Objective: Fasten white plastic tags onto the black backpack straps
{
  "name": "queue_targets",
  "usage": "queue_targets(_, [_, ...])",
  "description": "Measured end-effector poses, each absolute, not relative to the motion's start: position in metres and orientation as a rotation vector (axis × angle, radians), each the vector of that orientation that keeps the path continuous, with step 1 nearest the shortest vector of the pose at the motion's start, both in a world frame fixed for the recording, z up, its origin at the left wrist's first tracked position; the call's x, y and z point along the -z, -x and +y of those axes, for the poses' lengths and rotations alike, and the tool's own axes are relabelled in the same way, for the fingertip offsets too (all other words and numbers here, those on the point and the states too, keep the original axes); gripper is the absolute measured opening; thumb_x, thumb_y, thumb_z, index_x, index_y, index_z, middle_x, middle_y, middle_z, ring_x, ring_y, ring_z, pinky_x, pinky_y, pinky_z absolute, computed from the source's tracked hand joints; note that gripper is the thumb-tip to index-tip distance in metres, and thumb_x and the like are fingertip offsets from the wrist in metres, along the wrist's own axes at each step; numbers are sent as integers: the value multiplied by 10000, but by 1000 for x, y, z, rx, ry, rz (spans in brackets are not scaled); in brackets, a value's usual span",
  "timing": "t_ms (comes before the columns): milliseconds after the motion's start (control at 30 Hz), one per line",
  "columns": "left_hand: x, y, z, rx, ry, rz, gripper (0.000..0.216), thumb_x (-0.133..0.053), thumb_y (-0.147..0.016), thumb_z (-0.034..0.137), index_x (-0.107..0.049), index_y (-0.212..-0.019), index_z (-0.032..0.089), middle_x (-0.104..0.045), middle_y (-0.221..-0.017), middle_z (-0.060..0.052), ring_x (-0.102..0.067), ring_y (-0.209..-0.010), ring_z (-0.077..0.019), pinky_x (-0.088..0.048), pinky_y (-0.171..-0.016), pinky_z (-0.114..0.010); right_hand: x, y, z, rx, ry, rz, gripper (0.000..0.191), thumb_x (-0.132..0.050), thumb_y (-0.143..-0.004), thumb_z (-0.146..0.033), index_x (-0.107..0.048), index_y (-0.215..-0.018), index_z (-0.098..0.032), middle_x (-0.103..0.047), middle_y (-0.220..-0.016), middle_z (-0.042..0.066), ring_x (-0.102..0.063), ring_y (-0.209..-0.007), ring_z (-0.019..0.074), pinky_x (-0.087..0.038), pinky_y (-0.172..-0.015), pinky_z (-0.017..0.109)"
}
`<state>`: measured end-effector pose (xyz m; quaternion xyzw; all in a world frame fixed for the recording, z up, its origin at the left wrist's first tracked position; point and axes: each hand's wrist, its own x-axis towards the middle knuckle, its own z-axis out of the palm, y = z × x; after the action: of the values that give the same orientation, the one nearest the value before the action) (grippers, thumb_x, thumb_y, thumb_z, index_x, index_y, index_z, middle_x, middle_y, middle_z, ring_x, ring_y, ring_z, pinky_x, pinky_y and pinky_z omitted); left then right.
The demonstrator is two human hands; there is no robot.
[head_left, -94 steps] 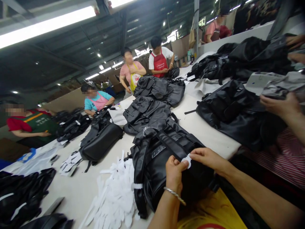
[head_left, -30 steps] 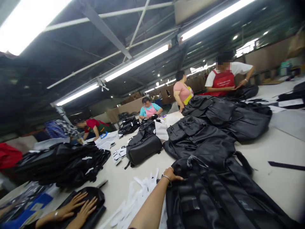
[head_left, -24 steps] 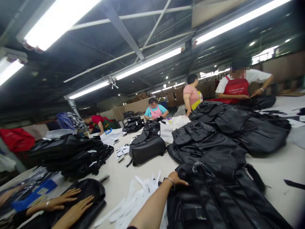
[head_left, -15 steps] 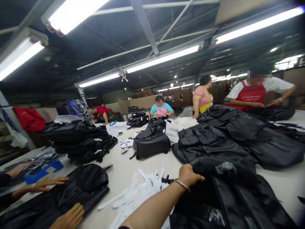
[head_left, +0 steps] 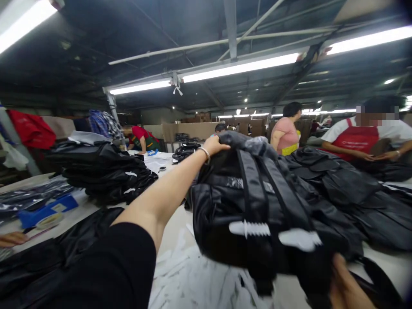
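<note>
A black backpack (head_left: 254, 189) is held up above the table, its two shoulder straps facing me. White wrappings (head_left: 249, 228) sit around the lower ends of the straps. My left hand (head_left: 216, 146), with a bracelet at the wrist, is closed on the top edge of the bag. At the lower right corner my right hand (head_left: 346, 281) holds the bag's bottom, its fingers partly hidden and blurred. Below the bag lies a heap of white strips (head_left: 193, 274).
Black bags (head_left: 350, 184) lie piled on the right, and a tall stack of them (head_left: 103, 167) stands on the left. A co-worker's hand (head_left: 13, 239) is near a blue box (head_left: 48, 210) and a tape roll (head_left: 49, 220). Several people work around the table.
The backpack has been raised off the table by my left hand, turning its straps toward me. My right hand has come into view at its lower corner. The view has shifted.
</note>
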<state>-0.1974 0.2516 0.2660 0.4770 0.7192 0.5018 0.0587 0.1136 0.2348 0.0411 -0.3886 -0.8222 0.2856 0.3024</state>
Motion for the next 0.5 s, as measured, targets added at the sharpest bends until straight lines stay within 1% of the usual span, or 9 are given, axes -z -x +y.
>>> queue_targets(100, [-283, 252, 254, -1330, -1365, 2512, 516, -691, -587, 351, -563, -946, 3, -479, -1192, -188, -277, -1201, -341, -138, -995, -457, -32, -49, 258, -1119, 986, -1929, 463, -221, -868, -495, -425, -1149, -189, -559, -1055, 96, -552, -912, 200, -496, -722, 387])
queue_targets(133, [-276, 265, 250, -1269, -1329, 2596, 539, -650, -627, 395, -548, -971, -8, -454, -1210, -211, -252, -1209, -356, -128, -990, -479, -27, -29, 261, -1378, 929, -1726, 511, -251, -838, -542, -426, -1146, -174, -569, -1052, 106, -558, -921, 215, -494, -742, 393])
queue_targets(200, [-244, 289, 234, -1164, -1276, 2719, 550, -582, -676, 442, -529, -1020, 16, -418, -1245, -211, -214, -1229, -353, -132, -992, -480, -11, 1, 254, -1604, 851, -1567, 570, -386, -758, -589, -447, -1129, -161, -586, -1047, 109, -556, -951, 222, -494, -773, 363])
queue_targets(233, [-222, 299, 224, -1118, -1256, 2762, 525, -572, -689, 422, -519, -1043, 38, -394, -1270, -198, -197, -1241, -336, -141, -1001, -457, 2, 9, 246, -1675, 827, -1533, 590, -474, -706, -581, -470, -1111, -152, -583, -1064, 110, -543, -979, 228, -482, -804, 355])
queue_targets(300, [-171, 319, 200, -1044, -1208, 2831, 515, -582, -693, 356, -472, -1113, 79, -252, -1363, -165, -145, -1267, -301, -150, -1018, -407, 33, 7, 221, -1715, 839, -1592, 574, -576, -640, -526, -532, -1053, -131, -569, -1097, 115, -511, -1029, 240, -443, -869, 353])
queue_targets(333, [-145, 327, 187, -1006, -1161, 2857, 528, -593, -687, 330, -446, -1145, 112, -189, -1391, -141, -114, -1277, -294, -150, -1022, -410, 52, -2, 208, -1704, 873, -1650, 544, -591, -623, -506, -568, -1012, -126, -571, -1097, 115, -503, -1038, 249, -419, -898, 363])
queue_targets(367, [-120, 335, 174, -965, -1091, 2876, 532, -594, -688, 325, -436, -1156, 128, -176, -1394, -135, -121, -1275, -297, -165, -1018, -428, 70, -17, 195, -1665, 920, -1739, 503, -600, -609, -487, -603, -956, -122, -588, -1066, 117, -507, -1029, 262, -401, -916, 373])
queue_targets(433, [-73, 343, 152, -884, -924, 2874, 505, -566, -714, 337, -430, -1152, 126, -277, -1343, -147, -243, -1232, -292, -237, -984, -470, 108, -57, 177, -1542, 1023, -1875, 443, -561, -638, -477, -636, -919, -142, -604, -1041, 98, -512, -1021, 269, -398, -921, 379])
queue_targets(500, [-33, 343, 135, -825, -800, 2829, 435, -520, -753, 352, -450, -1122, 133, -422, -1235, -122, -399, -1127, -249, -326, -929, -471, 144, -103, 168, -1449, 1173, -1962, 424, -535, -653, -491, -652, -913, -177, -613, -1028, 67, -519, -1013, 269, -414, -910, 375])
